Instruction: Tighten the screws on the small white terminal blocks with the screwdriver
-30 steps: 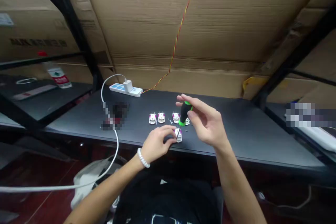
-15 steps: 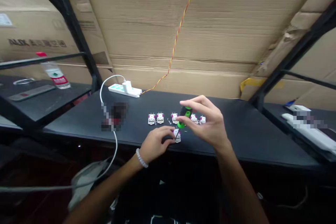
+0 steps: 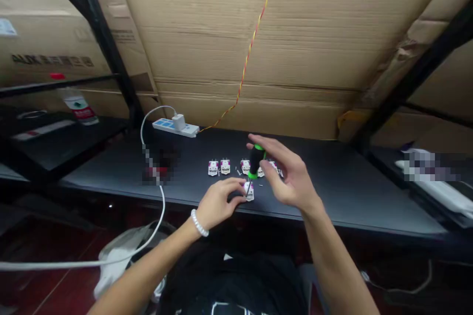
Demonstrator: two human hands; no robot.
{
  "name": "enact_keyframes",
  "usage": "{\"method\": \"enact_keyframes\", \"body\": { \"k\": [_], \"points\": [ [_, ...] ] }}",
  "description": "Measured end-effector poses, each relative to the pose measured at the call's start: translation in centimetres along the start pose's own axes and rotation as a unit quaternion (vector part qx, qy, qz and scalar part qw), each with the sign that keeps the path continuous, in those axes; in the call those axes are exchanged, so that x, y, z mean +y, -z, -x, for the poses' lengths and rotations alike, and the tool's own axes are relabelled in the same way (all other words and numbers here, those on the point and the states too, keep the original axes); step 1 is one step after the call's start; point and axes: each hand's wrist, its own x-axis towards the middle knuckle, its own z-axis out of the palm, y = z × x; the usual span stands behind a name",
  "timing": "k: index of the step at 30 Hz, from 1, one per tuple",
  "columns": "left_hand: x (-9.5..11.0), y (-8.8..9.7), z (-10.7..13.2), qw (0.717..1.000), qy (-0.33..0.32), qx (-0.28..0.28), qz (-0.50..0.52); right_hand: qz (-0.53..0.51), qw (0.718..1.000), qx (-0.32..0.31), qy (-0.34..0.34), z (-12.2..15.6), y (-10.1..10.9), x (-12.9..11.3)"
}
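Note:
My left hand (image 3: 217,201), with a beaded bracelet at the wrist, is closed on the left edge of a small white and purple plug-like part (image 3: 250,193) near the table's front edge. In my right hand (image 3: 291,177) is a black and green screwdriver (image 3: 255,161), held nearly upright between thumb and fingers. Its fingers are rather straight along the handle. The shaft slants down onto the white part; what the tip touches is too small to tell. Behind stand several similar parts, one of them a white part (image 3: 225,166), some partly hidden by my right hand. Small metal pieces (image 3: 238,172) lie among them.
A white power strip (image 3: 176,127) with a plugged-in adapter lies at the back left. Its white cable (image 3: 163,202) hangs over the front edge. A twisted red-yellow wire (image 3: 244,71) runs up the cardboard. Black metal posts (image 3: 107,39) flank the dark table (image 3: 354,187).
My right hand's fingers have straightened and shifted slightly left around the screwdriver, whose handle is more upright. My left hand and the white part have stayed in place.

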Motion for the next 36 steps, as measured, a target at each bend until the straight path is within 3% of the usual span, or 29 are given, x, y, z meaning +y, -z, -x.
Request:
{"method": "enact_keyframes", "body": {
  "k": [2,6,12,18,23,28,33,36],
  "points": [
    [0.04,0.03,-0.01,1.000,-0.001,-0.001,-0.002,-0.015,1.000,0.002,-0.012,0.01,-0.08,0.13],
    [0.11,0.08,-0.01,1.000,-0.001,-0.003,-0.009,0.061,0.996,0.069,0.010,-0.09,-0.18,0.27],
    [-0.02,0.00,0.03,1.000,-0.006,0.005,-0.005,-0.031,0.999,0.004,-0.015,0.10,-0.26,0.14],
    [0.03,-0.02,0.00,1.000,-0.002,0.003,-0.008,0.058,0.994,0.090,0.016,0.29,-0.67,0.55],
    [0.07,0.04,0.02,1.000,-0.005,0.003,-0.008,-0.058,0.996,0.028,-0.055,0.58,-0.37,0.60],
    [0.11,0.06,-0.05,1.000,-0.008,0.002,-0.009,0.050,0.996,0.074,-0.016,0.02,-0.16,0.21],
    [0.11,0.05,-0.03,1.000,-0.001,-0.001,-0.008,-0.074,0.995,0.025,-0.064,0.54,-0.62,0.47],
    [0.10,0.01,-0.02,1.000,-0.004,0.000,-0.005,-0.027,0.997,0.055,-0.054,0.65,-0.82,0.81]
  ]
}}
